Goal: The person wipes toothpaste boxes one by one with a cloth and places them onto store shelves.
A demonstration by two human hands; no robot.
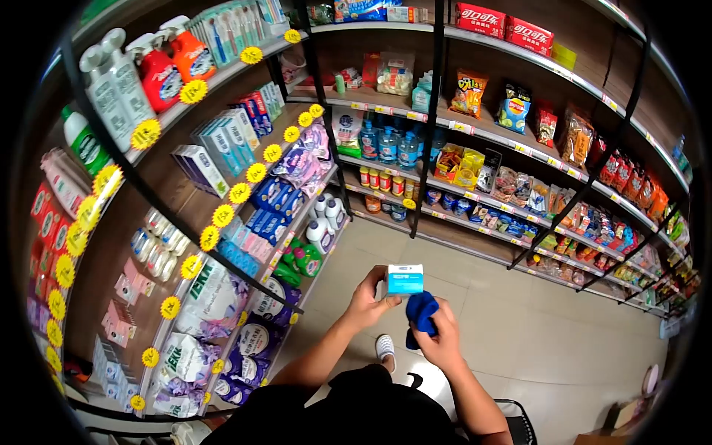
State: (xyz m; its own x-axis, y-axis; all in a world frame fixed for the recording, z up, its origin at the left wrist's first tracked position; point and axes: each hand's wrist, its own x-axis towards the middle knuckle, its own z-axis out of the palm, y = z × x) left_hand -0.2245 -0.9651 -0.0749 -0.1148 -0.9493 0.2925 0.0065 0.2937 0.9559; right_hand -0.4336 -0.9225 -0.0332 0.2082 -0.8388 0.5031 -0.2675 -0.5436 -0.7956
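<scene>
In the head view my left hand point(365, 302) is closed around a small white and blue box point(405, 280), held upright by its side at about waist height. Close beside it, my right hand point(441, 331) grips a bunched dark blue cloth point(421, 311), part of which hangs below the fingers. The cloth's upper end comes up to the box's lower right corner; whether they touch I cannot tell. The print on the box is too small to read.
On the left, a shelf unit carries toothpaste boxes point(211, 170), spray bottles point(159, 74) and laundry bags point(211, 300) behind yellow price tags. Ahead and right, shelves hold snack bags point(514, 109) and blue-capped water bottles point(387, 145). Tiled floor point(475, 274) lies below; cartons point(623, 415) sit lower right.
</scene>
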